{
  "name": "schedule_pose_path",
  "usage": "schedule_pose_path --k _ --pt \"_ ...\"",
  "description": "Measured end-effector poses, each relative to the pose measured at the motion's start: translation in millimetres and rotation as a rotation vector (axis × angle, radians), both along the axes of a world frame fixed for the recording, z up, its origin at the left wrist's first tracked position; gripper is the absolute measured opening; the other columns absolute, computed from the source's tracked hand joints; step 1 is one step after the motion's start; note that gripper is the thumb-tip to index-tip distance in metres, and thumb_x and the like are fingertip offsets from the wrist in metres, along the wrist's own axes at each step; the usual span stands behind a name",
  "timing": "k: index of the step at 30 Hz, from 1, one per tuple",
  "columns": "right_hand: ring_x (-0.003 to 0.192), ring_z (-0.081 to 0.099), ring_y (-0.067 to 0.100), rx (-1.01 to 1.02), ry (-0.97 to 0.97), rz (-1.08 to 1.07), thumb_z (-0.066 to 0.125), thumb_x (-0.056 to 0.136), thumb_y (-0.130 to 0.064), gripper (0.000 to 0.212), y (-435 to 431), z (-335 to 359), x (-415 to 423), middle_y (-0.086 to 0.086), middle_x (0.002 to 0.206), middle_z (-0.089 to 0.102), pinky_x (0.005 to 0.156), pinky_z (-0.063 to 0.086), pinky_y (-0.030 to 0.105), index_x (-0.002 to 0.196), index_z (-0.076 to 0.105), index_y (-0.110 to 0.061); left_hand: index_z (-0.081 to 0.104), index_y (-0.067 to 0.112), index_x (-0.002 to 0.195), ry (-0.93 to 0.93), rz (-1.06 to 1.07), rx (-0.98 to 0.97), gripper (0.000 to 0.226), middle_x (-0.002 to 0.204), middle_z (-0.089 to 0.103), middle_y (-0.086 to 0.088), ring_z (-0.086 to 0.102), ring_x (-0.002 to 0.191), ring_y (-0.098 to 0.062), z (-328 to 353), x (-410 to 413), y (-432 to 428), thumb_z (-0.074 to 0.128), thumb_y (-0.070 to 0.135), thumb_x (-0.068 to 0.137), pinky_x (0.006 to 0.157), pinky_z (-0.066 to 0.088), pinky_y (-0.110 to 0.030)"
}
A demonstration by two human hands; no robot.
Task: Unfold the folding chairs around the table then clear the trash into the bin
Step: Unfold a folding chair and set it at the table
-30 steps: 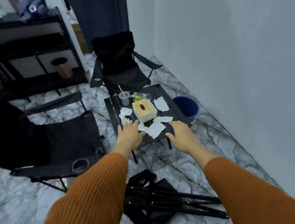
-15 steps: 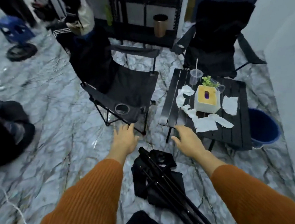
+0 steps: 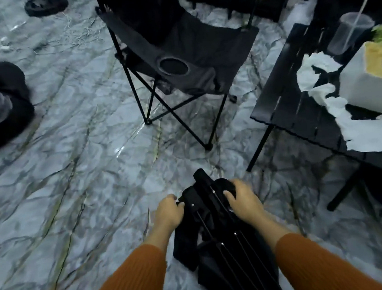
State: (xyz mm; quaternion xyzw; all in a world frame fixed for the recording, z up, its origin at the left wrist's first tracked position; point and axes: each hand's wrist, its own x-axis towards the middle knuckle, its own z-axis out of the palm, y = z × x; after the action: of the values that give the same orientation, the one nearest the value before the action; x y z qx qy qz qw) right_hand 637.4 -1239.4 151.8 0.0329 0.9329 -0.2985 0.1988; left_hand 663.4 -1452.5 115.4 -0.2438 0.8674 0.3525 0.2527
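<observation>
Having come down since the earlier frame, the left hand [image 3: 169, 210] is gripping the folded chair [image 3: 217, 246] by its left edge, and the right hand [image 3: 241, 198] is clutching its top fabric. The chair is lying on the floor [image 3: 84, 177], which is opening out leftward, near the unfolded chair [image 3: 189, 52] and the counter [image 3: 285, 104] corner.

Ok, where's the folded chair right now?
Head view, bottom centre: the folded chair is on the floor, its far end gripped by the left hand and right hand, with the open chair beyond it and the table to its right.
</observation>
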Motion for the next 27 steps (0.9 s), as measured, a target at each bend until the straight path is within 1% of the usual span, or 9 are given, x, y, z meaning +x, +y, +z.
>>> schedule_pose_path --k 4,9,11,13,15,16,18,21,27 --pt "0.117 0.051 0.029 0.011 0.057 0.023 0.052 0.095 -0.033 0.039 -17 -115 -38 0.010 0.125 0.054 0.093 0.048 0.041 0.126 0.049 -0.009 0.060 0.004 0.115 0.074 0.143 0.102 0.032 0.108 0.068 -0.015 0.062 0.106 -0.031 -104 -19 13 0.062 0.021 0.088 0.091 0.050 -0.034" --pt "0.132 0.041 0.031 -0.081 0.028 -0.036 0.055 0.093 -0.041 0.062 -43 -208 -81 0.014 0.145 0.041 0.105 0.042 0.045 0.142 0.035 -0.009 0.044 0.005 0.135 0.156 0.335 0.191 0.064 0.126 0.059 -0.015 0.058 0.117 -0.030 -179 -39 18 0.072 0.025 0.082 0.098 0.047 -0.035" --pt "0.130 0.045 0.032 -0.141 -0.008 -0.085 0.060 0.090 -0.042 0.065 -49 -230 -94 0.015 0.143 0.045 0.103 0.043 0.045 0.140 0.038 -0.007 0.046 0.005 0.133 0.149 0.367 0.220 0.067 0.125 0.060 -0.014 0.060 0.114 -0.029 -194 -48 17 0.077 0.026 0.077 0.098 0.049 -0.036" --pt "0.117 0.056 0.033 -0.128 -0.033 -0.103 0.064 0.088 -0.036 0.051 -52 -242 -104 0.017 0.125 0.059 0.093 0.048 0.041 0.125 0.053 -0.003 0.053 0.008 0.120 0.127 0.377 0.252 0.056 0.115 0.066 -0.013 0.065 0.103 -0.028 -202 -53 17 0.080 0.024 0.074 0.092 0.054 -0.039" --pt "0.085 0.063 0.029 -0.115 -0.056 -0.111 0.068 0.086 -0.030 0.025 -52 -244 -112 0.012 0.083 0.063 0.067 0.049 0.034 0.085 0.061 -0.006 0.052 0.014 0.104 0.091 0.420 0.311 0.045 0.105 0.068 -0.011 0.068 0.093 -0.027 -204 -55 19 0.082 0.018 0.071 0.084 0.057 -0.041" --pt "0.068 0.057 0.024 -0.123 -0.067 -0.117 0.070 0.085 -0.027 0.030 -52 -243 -115 0.007 0.066 0.055 0.056 0.042 0.031 0.067 0.053 -0.009 0.050 0.016 0.100 0.068 0.454 0.354 0.045 0.104 0.067 -0.010 0.068 0.091 -0.028 -205 -55 21 0.083 0.015 0.069 0.082 0.058 -0.043" --pt "0.051 0.043 0.018 -0.143 -0.085 -0.112 0.073 0.082 -0.024 0.045 -49 -240 -119 0.003 0.054 0.040 0.050 0.033 0.030 0.056 0.038 -0.013 0.045 0.021 0.096 0.037 0.533 0.445 0.051 0.105 0.065 -0.010 0.068 0.091 -0.030 -206 -56 24 0.085 0.011 0.065 0.081 0.059 -0.048" --pt "0.055 0.046 0.020 -0.161 -0.124 -0.146 0.075 0.080 -0.020 0.040 -43 -222 -118 0.005 0.060 0.045 0.053 0.036 0.030 0.061 0.042 -0.009 0.043 0.023 0.096 0.045 0.627 0.472 0.055 0.103 0.064 -0.010 0.069 0.088 -0.031 -196 -52 34 0.084 0.007 0.063 0.076 0.060 -0.049" --pt "0.074 0.065 0.021 -0.196 -0.231 -0.096 0.077 0.078 -0.028 0.025 -14 -119 -93 0.006 0.081 0.066 0.058 0.047 0.027 0.088 0.064 -0.009 0.043 0.021 0.097 0.076 0.784 0.392 0.047 0.094 0.063 -0.008 0.066 0.078 -0.021 -101 -17 58 0.078 0.003 0.072 0.063 0.057 -0.035"
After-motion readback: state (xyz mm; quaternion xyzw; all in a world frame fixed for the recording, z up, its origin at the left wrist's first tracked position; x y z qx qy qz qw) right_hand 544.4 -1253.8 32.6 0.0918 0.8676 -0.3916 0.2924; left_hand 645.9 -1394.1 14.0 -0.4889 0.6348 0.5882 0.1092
